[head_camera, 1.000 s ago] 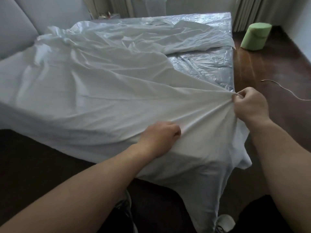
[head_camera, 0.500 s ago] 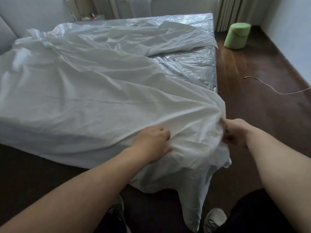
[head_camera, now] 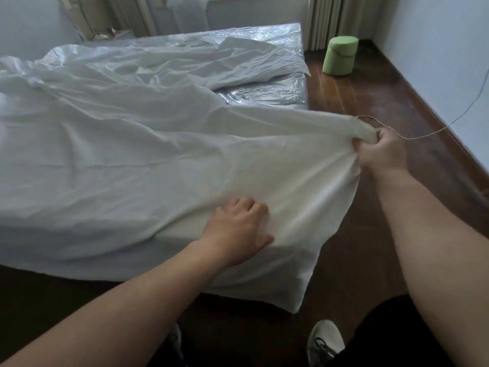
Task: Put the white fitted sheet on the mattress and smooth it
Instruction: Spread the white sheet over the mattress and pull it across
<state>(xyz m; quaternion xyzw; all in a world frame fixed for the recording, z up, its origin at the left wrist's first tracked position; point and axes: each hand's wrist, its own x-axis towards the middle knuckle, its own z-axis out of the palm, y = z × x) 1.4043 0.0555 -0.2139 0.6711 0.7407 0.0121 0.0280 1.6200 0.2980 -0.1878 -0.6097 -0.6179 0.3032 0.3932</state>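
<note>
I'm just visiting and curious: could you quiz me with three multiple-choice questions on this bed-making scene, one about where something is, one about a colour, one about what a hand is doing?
1. Where does the round stool stand?
A. On the mattress
B. On the floor beside the far end of the bed
C. Under the sheet

2. What colour is that stool?
A. Green
B. Red
C. Black

3. What is the right hand doing?
A. Hanging idle
B. Lying flat on the floor
C. Gripping a bunched edge of the white sheet

Answers:
1 B, it sits on the wooden floor near the curtain.
2 A, it is pale green.
3 C, fingers curl round gathered cloth while the left hand rests on the sheet at the mattress corner.
</note>
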